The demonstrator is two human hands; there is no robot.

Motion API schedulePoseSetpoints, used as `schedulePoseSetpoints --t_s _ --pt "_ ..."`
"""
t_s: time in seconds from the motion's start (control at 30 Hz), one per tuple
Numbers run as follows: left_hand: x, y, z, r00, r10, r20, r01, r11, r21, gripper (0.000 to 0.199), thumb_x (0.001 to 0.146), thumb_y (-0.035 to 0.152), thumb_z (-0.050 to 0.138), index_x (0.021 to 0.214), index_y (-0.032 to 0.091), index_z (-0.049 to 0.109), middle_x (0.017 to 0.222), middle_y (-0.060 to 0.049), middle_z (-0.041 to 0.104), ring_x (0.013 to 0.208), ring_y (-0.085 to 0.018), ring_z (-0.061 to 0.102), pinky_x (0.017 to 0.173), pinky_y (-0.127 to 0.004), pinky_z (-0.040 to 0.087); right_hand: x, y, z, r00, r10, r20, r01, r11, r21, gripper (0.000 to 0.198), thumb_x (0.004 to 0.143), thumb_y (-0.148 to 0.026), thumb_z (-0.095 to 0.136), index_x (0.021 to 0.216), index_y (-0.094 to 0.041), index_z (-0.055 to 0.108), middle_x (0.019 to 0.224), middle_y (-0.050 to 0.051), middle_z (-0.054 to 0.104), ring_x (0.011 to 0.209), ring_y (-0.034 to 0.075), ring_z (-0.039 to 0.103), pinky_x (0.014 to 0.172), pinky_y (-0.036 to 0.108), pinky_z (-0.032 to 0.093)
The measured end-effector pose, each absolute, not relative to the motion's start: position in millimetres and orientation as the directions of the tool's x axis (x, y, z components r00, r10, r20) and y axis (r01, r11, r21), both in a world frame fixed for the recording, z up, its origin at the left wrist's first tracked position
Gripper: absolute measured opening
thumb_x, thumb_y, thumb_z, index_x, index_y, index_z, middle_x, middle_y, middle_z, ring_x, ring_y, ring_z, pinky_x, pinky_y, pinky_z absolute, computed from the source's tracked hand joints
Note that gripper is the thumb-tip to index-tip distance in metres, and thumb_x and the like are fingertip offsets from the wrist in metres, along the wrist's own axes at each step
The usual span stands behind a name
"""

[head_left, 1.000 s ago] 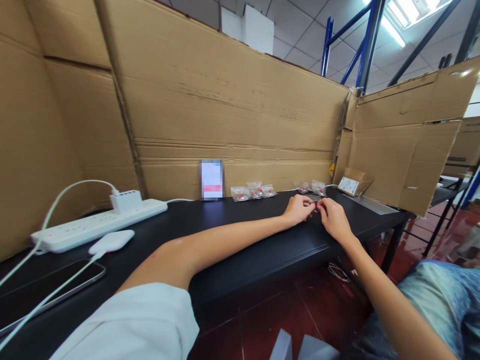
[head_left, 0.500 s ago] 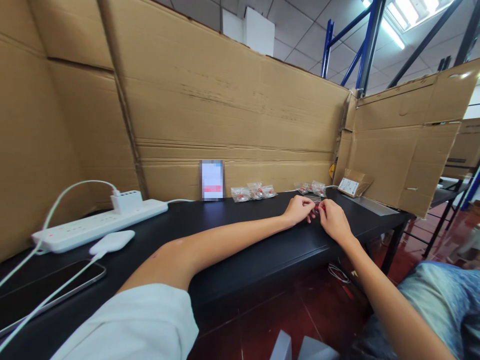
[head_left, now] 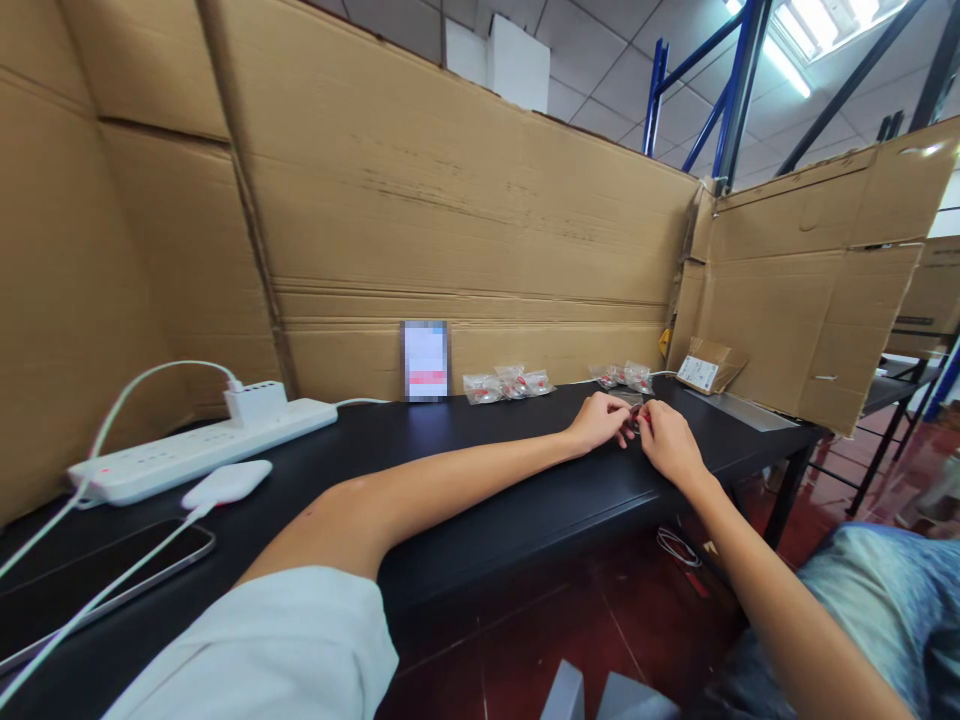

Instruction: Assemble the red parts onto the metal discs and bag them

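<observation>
My left hand (head_left: pixel 600 420) and my right hand (head_left: pixel 666 436) meet just above the black table toward its right side. Between their fingertips is a small red item (head_left: pixel 643 420), mostly covered by the fingers, so its kind does not show. The right thumb and fingers pinch it. My left fingers are curled closed beside it; what they grip is hidden. Behind the hands lie small clear plastic bags (head_left: pixel 636 377) with red and pale contents. Farther left, more such clear bags (head_left: pixel 514 384) rest near the cardboard wall.
A lit screen (head_left: pixel 425 362) leans on the cardboard wall (head_left: pixel 465 200). On the left are a power strip (head_left: pixel 210 455), a charger block (head_left: pixel 255 403), a white case (head_left: pixel 227 483) and a phone (head_left: pixel 97 590). An opened cardboard packet (head_left: pixel 709 366) stands at the right back.
Both hands stay in nearly the same place, with only a slight shift of the fingers around the small red item. The things on the table have not moved.
</observation>
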State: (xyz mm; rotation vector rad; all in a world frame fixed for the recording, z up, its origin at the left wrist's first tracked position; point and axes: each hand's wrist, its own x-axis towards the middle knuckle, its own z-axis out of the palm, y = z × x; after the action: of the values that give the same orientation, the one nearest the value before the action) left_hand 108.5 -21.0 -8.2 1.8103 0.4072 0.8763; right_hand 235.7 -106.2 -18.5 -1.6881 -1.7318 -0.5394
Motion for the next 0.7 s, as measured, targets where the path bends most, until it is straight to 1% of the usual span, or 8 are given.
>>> schedulePoseSetpoints --t_s 0.23,0.43,0.57,0.7 --pt "106.3 -21.3 -9.2 0.732 0.579 0.358 -0.135 -0.391 0.91 0.016 0.078 0.007 0.053 0.082 0.005 0.069 0.06 -0.006 0.066 0.05 -0.012 0.062 0.051 -0.025 0.054 237.8 -105.1 -20.1 0.044 0.705 0.708 0.983 0.096 -0.156 0.011 0.09 -0.016 0.043 0.084 -0.018 0.052 0.086 0.009 0.061 0.078 0.019 0.057 0.07 0.027 0.036" --pt "103.8 -20.3 -10.0 0.769 0.53 0.357 -0.158 -0.384 0.91 0.011 0.079 0.009 0.058 0.081 0.005 0.067 0.061 -0.006 0.067 0.05 -0.012 0.063 0.053 -0.024 0.053 240.6 -103.9 -21.3 0.025 0.693 0.72 0.972 0.153 -0.181 0.011 0.089 -0.016 0.044 0.081 -0.019 0.052 0.081 0.007 0.062 0.075 0.019 0.058 0.069 0.027 0.037" --pt "107.1 -15.3 -13.9 0.731 0.578 0.362 -0.158 -0.374 0.914 0.009 0.079 0.012 0.062 0.082 0.005 0.066 0.06 -0.006 0.066 0.05 -0.012 0.062 0.053 -0.025 0.053 243.8 -101.1 -22.7 -0.006 0.679 0.734 0.956 0.22 -0.195 0.01 0.087 -0.017 0.046 0.079 -0.019 0.053 0.078 0.006 0.062 0.073 0.018 0.057 0.069 0.027 0.038" --pt "109.2 -10.8 -17.1 0.705 0.612 0.358 -0.179 -0.336 0.925 0.013 0.076 0.013 0.069 0.086 0.006 0.065 0.06 -0.004 0.066 0.05 -0.012 0.062 0.053 -0.025 0.053 244.6 -100.6 -23.0 -0.023 0.668 0.744 0.94 0.268 -0.212 0.011 0.087 -0.017 0.047 0.079 -0.019 0.055 0.077 0.005 0.063 0.071 0.018 0.057 0.068 0.026 0.039"
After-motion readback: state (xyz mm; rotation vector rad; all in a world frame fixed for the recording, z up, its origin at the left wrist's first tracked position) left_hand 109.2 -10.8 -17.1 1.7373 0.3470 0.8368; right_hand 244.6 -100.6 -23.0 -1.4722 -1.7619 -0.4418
